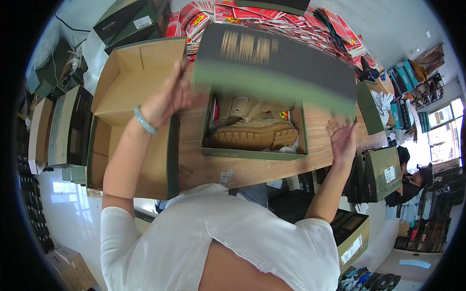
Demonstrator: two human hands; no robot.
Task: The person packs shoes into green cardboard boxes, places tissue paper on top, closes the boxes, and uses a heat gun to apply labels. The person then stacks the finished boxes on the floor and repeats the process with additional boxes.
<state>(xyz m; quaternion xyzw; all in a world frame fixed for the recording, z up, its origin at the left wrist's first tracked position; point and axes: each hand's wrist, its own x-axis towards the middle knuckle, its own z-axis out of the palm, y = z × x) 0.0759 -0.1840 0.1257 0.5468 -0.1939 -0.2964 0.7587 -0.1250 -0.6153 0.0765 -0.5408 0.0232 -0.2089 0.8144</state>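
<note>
A dark green-grey shoe box lid (276, 53), blurred by motion, hangs tilted above an open shoe box (252, 156). Inside that box lies a tan boot (255, 136) with a thick brown sole, partly covered by the lid, with white paper near its toe. My left hand (177, 92), a pale bangle on its wrist, is at the lid's left end, its fingertips smeared. At the lid's lower right corner is my right hand (343, 138), palm facing in and fingers touching the edge. Between them the two hands hold the lid up.
An open brown-lined box (172, 160) stands left on the wooden table (320, 140). Red printed packets (291, 24) pile along the far side. Stacked shoe boxes (131, 22) stand far left, and more boxes (381, 174) are at right. Another person (412, 182) is farther right.
</note>
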